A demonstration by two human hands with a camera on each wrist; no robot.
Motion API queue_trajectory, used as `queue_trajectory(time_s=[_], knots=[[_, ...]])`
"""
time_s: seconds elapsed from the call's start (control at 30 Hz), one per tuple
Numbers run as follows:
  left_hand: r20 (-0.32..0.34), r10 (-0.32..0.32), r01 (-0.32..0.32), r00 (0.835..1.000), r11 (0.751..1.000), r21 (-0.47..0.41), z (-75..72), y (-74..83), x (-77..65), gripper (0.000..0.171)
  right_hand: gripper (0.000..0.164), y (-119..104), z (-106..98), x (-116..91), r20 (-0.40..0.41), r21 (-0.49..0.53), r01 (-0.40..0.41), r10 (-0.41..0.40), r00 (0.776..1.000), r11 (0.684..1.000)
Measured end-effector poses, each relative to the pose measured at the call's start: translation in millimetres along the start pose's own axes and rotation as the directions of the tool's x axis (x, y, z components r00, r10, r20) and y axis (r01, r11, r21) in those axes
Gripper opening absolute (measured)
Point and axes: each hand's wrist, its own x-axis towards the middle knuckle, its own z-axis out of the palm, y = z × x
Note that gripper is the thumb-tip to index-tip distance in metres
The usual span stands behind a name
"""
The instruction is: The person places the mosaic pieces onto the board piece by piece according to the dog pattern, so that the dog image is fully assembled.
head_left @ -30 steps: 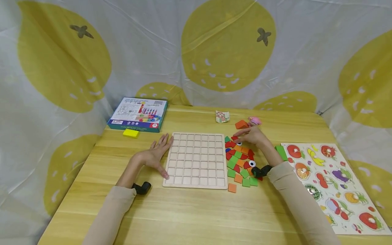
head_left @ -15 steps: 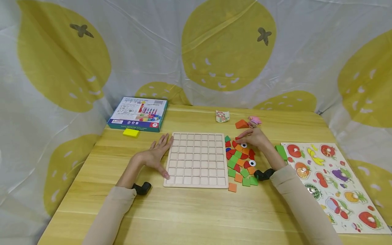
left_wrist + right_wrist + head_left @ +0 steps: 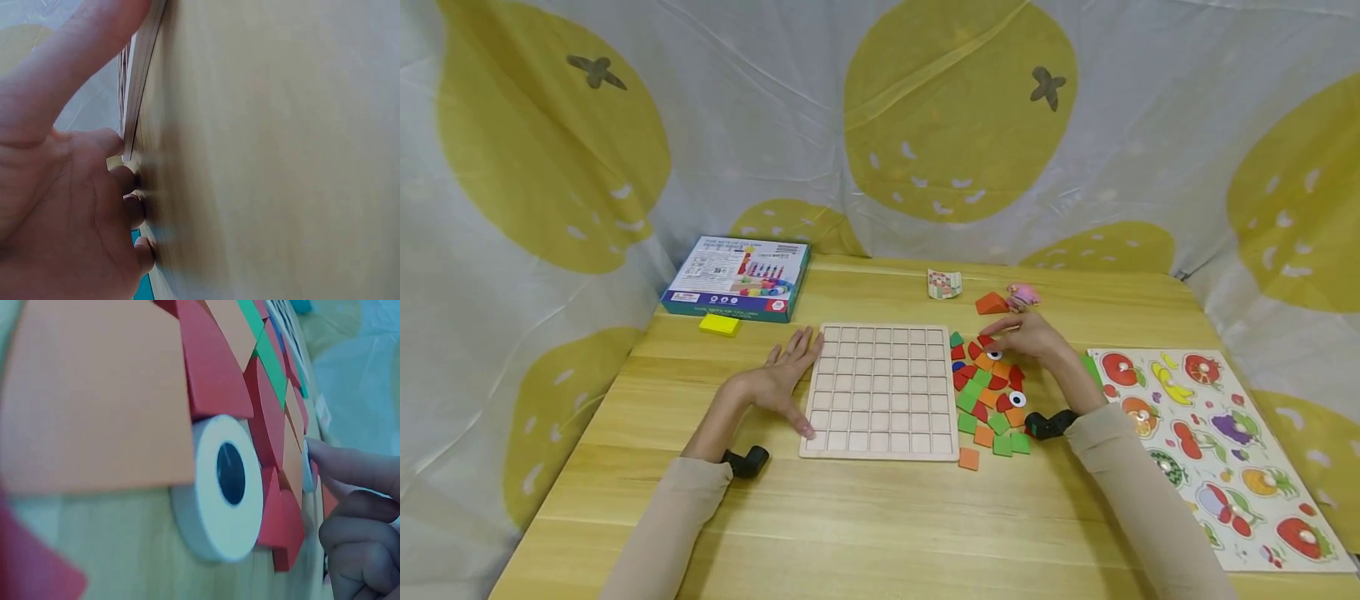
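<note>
A pale wooden grid board lies flat in the middle of the table. My left hand spreads along its left edge, thumb on the near corner and index finger at the far corner. In the left wrist view, the other left fingertips rest on the wood beside the board. My right hand is over the far end of a heap of coloured tiles. Its thumb and index finger pinch a rounded red tile, against a white eye disc. Another eye disc lies nearer the right wrist.
Right of the heap lies a fruit peg puzzle. Behind are an orange-red block, a pink toy and a small pattern card. A toy box and a yellow block stand at back left.
My right fingertips have shifted slightly to the right, and the far eye disc and red tile beside them moved a little right too. My left hand has stayed on the board.
</note>
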Motion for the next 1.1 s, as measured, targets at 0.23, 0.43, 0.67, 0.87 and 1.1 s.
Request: queue_trajectory(time_s=[0.23,0.43,0.67,0.87,1.1], knots=[[-0.01,0.002,-0.002,1.0,1.0,0.001,0.8,-4.3,-1.0,0.15,0.031,-14.7,6.6,6.0,-0.063,-0.108,0.025,-0.032,0.998,0.994],[-0.009,0.0,0.0,1.0,1.0,0.01,-0.6,-4.4,-1.9,0.15,0.028,-18.4,16.1,2.6,-0.095,-0.189,0.136,-0.156,0.983,0.972],[-0.003,-0.002,0.002,1.0,1.0,0.011,-0.9,-5.8,-3.0,0.15,0.025,-44.9,45.1,3.1,-0.03,-0.068,0.245,-0.247,0.969,0.967],[0.004,0.004,-0.004,1.0,1.0,0.013,0.0,-5.9,-2.1,0.15,0.019,-78.4,90.2,13.6,0.007,-0.011,0.22,-0.22,0.976,0.975],[0.011,0.008,-0.008,1.0,1.0,-0.002,1.3,-4.6,-0.6,0.15,0.02,-97.3,123.9,23.7,0.016,-0.012,0.171,-0.171,0.985,0.985]])
